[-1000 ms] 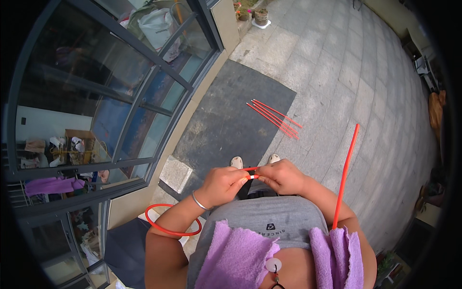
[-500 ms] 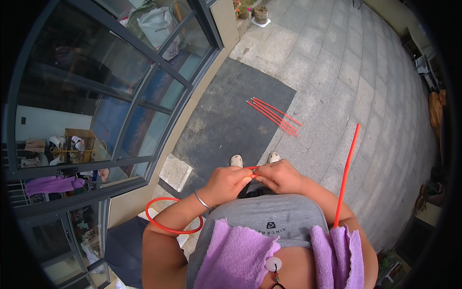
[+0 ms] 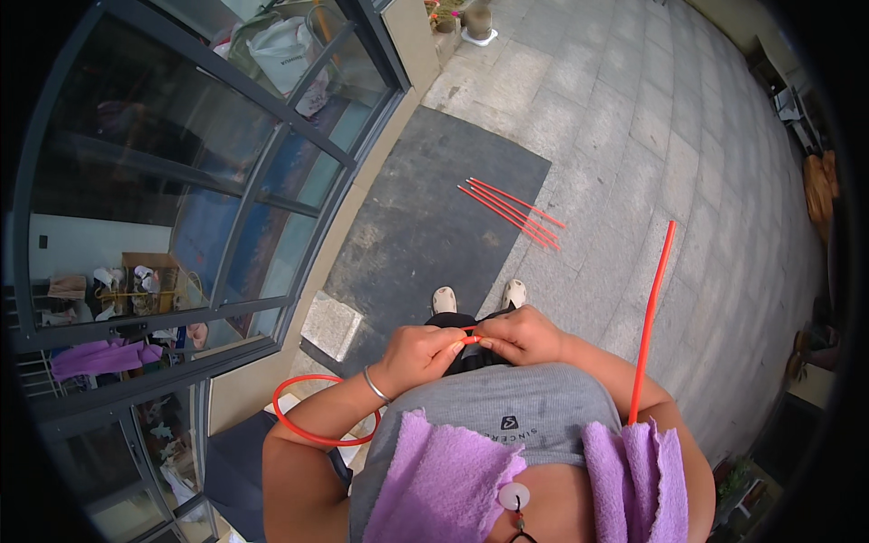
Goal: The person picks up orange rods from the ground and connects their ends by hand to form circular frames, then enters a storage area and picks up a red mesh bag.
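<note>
Pinching a round red plastic tube (image 3: 469, 341) at five o'clock, with left hand (image 3: 419, 353) and right hand (image 3: 523, 337) fingers (image 3: 496, 346) nearly closed, showing less white than before, so maybe squeezed closer together.

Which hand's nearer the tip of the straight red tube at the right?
Right. The right hand is left of the tube tip and lower in the view; the left hand sits farther left, beyond the right hand. Both pinch a red piece.

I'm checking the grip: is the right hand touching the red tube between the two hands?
Touching. The head view shows the right hand pinching the red tube directly, with no gap at the contact.
</note>
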`<state>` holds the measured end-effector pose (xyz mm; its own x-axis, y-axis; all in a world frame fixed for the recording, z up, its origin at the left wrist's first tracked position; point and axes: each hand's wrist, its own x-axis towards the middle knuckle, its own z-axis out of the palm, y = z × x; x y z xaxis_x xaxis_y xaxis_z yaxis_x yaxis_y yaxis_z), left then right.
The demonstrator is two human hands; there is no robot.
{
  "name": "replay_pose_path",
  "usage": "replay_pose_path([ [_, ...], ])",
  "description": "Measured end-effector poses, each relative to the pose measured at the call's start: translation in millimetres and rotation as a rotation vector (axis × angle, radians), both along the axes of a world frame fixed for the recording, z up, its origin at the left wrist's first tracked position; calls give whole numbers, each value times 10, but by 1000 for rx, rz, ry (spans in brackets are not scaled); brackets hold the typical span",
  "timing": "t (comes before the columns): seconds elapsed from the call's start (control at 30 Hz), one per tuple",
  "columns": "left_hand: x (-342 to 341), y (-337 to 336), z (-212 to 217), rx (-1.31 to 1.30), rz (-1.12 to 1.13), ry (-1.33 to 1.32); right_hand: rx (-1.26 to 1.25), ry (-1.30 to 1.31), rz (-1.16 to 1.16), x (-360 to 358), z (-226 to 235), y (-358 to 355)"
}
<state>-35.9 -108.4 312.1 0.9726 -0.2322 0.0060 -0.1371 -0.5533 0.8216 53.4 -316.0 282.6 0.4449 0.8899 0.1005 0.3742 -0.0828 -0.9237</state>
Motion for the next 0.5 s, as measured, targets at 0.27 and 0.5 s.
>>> replay_pose_path([
  [0.27,-55,-37,-51,11,-19,1,-17,-39,32,-52,-15,8],
  [0.5,307,47,29,-173,117,223,0,-25,-89,261,100,46],
])
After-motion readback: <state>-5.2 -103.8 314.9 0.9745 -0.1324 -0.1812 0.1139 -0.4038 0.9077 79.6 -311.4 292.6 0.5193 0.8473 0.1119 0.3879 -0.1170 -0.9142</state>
